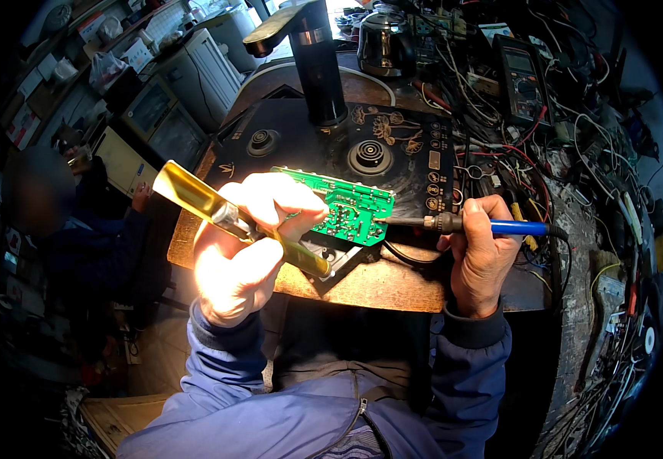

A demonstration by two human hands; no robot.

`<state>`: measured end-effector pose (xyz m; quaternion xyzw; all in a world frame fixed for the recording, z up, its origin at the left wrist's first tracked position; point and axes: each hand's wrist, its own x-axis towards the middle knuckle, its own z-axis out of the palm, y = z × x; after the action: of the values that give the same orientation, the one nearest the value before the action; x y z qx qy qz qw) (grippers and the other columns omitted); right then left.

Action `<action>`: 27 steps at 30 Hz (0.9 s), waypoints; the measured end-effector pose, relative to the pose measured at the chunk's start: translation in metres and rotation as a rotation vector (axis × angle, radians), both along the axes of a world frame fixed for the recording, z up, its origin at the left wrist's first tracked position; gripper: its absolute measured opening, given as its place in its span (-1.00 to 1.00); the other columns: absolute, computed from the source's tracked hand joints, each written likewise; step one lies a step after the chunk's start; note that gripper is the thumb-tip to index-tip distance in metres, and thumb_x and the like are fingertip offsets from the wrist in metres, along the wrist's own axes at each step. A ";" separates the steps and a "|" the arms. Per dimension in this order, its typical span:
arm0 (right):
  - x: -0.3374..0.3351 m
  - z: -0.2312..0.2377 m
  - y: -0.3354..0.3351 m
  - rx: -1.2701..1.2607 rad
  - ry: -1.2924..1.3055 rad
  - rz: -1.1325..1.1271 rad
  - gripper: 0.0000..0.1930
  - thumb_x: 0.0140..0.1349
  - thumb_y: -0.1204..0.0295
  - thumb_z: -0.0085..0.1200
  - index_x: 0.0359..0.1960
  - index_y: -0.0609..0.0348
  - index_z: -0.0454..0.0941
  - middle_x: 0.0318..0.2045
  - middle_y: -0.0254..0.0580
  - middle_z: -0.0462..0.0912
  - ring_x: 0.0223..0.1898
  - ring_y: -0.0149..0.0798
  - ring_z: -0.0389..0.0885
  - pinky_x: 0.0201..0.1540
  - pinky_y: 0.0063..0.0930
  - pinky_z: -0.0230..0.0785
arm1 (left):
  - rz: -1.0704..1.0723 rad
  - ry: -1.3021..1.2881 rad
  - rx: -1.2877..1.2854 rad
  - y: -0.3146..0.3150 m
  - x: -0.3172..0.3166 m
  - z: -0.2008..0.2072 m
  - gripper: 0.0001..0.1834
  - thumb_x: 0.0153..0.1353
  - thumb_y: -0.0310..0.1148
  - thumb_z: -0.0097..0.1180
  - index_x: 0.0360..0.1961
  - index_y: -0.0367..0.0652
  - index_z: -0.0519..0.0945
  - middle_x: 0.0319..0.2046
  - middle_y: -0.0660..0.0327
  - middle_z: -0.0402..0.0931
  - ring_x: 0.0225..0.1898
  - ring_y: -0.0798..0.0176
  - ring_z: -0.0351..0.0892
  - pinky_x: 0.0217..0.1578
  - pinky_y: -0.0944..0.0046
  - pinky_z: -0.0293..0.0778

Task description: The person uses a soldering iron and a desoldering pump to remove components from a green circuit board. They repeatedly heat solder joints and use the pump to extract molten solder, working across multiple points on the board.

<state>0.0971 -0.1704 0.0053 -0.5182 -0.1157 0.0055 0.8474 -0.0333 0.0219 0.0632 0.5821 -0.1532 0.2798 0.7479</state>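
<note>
My left hand (240, 245) is closed around a yellow tube-shaped tool with a metal middle, probably a solder sucker (190, 193). The same hand's fingers also grip a green circuit board (358, 210), held above the table's front edge with its soldered side up. In my right hand (478, 249) is a soldering iron (519, 228) with a blue handle and black cord. Its tip points left and meets the board near the right end; whether it touches a joint is too small to tell. Below the board, a light-coloured part (347, 258) is mostly hidden.
A black-topped appliance (293, 141) with round fittings and a black spout column (320, 76) stands behind the board. A kettle (386, 44) is at the back. Tangled wires and a multimeter (523, 80) crowd the right. At far left is another person (94, 222).
</note>
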 end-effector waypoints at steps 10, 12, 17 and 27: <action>-0.001 0.002 0.000 -0.020 0.004 -0.013 -0.81 0.26 0.40 0.11 -0.49 0.17 0.43 -0.71 -0.47 0.35 -0.75 -0.62 0.24 -0.64 -0.64 0.33 | 0.166 -0.269 0.162 -0.009 0.026 -0.008 -0.74 0.15 -0.59 0.04 -0.17 -0.11 0.34 -0.29 0.13 0.40 -0.19 0.10 0.50 0.07 -0.17 0.39; 0.000 -0.001 -0.001 -0.032 -0.013 -0.005 -0.82 0.27 0.39 0.10 -0.46 0.12 0.40 -0.68 -0.48 0.36 -0.77 -0.64 0.18 -0.65 -0.62 0.31 | 0.194 -0.293 0.162 -0.017 0.032 -0.011 -0.75 0.15 -0.59 0.05 -0.21 -0.08 0.32 -0.28 0.14 0.39 -0.16 0.09 0.49 0.11 -0.19 0.36; -0.002 0.003 0.000 -0.015 0.006 -0.011 -0.80 0.25 0.42 0.10 -0.51 0.20 0.44 -0.71 -0.46 0.36 -0.72 -0.62 0.27 -0.62 -0.65 0.35 | 0.203 -0.422 0.221 -0.023 0.039 -0.023 -0.71 0.07 -0.56 0.19 -0.32 -0.02 0.33 -0.30 0.17 0.47 -0.15 0.11 0.51 0.20 -0.16 0.26; 0.000 0.002 -0.003 -0.011 -0.002 0.000 -0.81 0.24 0.44 0.11 -0.51 0.19 0.45 -0.69 -0.45 0.39 -0.70 -0.61 0.32 -0.63 -0.67 0.34 | 0.104 -0.438 0.217 -0.036 0.022 -0.027 -0.64 0.05 -0.38 0.40 -0.42 0.08 0.35 -0.46 0.37 0.45 -0.31 0.28 0.48 0.09 -0.04 0.39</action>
<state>0.0967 -0.1732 0.0068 -0.5229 -0.1163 0.0055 0.8444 -0.0111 -0.0140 0.0365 0.5916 -0.3108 0.4192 0.6145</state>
